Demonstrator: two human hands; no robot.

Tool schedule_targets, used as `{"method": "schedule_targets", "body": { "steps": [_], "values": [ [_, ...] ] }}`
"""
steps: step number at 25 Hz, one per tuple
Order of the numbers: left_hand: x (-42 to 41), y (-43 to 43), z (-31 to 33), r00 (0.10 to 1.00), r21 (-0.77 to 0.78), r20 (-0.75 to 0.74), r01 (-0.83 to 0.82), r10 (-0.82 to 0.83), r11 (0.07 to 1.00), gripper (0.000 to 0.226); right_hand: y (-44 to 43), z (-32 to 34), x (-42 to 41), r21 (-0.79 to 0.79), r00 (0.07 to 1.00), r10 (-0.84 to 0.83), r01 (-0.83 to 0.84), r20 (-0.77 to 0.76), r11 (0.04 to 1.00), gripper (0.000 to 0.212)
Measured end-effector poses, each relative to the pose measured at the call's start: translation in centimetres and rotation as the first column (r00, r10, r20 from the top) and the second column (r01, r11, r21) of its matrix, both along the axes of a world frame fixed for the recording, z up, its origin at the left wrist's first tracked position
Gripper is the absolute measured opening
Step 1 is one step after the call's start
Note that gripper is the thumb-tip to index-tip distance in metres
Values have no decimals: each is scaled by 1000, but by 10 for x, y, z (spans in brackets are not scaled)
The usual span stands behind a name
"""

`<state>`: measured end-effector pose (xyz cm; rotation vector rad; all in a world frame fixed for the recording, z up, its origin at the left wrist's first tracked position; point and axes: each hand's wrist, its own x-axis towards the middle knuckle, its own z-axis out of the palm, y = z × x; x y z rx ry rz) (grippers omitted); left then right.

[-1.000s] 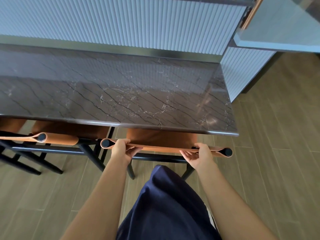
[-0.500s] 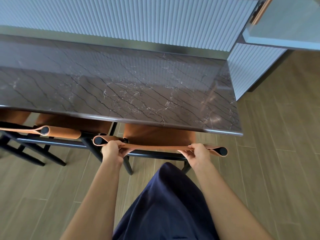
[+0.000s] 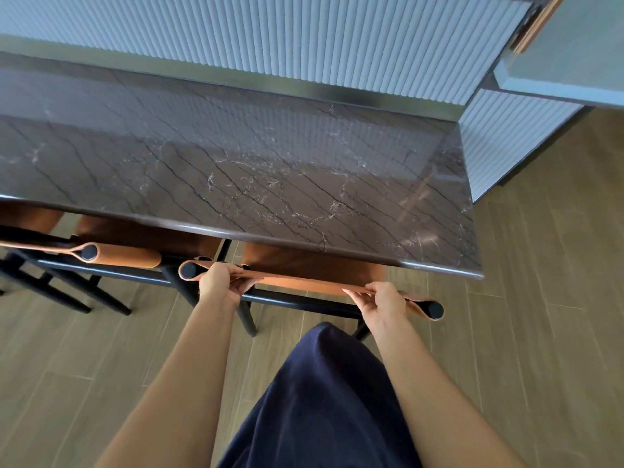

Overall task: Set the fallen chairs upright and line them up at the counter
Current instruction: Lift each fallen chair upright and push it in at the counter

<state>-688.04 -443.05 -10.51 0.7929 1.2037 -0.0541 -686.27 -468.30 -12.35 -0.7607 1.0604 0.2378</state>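
Head view, looking down along a person's two bare forearms. A dark brown marble desk (image 3: 236, 163) with thin pale and black veins fills the upper middle, from 9 o'clock to about 2 o'clock. Behind it, at 12 o'clock, rises a pale blue ribbed panel (image 3: 270, 35).

Just below the desk's rounded front edge, at the centre, a chair (image 3: 314, 263) with a black frame and tan leather stands upright. Its seat is tucked under the desk and its leather backrest strap faces the person. The left hand (image 3: 219, 282) grips the strap near its 9 o'clock end, with the fingers (image 3: 245, 284) curled round the leather. The right hand (image 3: 385, 302) holds the strap near its 3 o'clock end, pinching it between thumb and fingers.

At 9 o'clock a second chair (image 3: 121, 255) of the same make stands upright just beside the first, its seat also under the desk. The two backrests lie almost end to end. At the far 9 o'clock edge part of a third chair (image 3: 27, 217) shows, mostly cut off.

A floor (image 3: 540, 298) of wood-look planks spreads from 3 o'clock round to 8 o'clock. A dark blue garment (image 3: 320, 400) hangs at 6 o'clock between the forearms.
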Motion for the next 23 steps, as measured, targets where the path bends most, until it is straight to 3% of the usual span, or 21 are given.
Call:
{"method": "schedule_targets", "body": {
  "steps": [6,11,18,23],
  "values": [
    [-1,-1,3,1000,-1,28,0,0,1000,31,1,7,-2,-5,997,74,-74,-23,997,31],
    [-21,-15,28,984,-52,171,-36,44,998,38,-15,22,-21,-35,942,334,-334,-21,942,38],
    [-104,-65,59,961,158,264,40,-81,987,45,-74,52,-74,-158,758,625,-604,188,781,46],
    [-180,-99,87,909,278,405,-22,-97,960,34,-93,84,-129,-483,569,792,-642,221,596,41]
  ]
}}
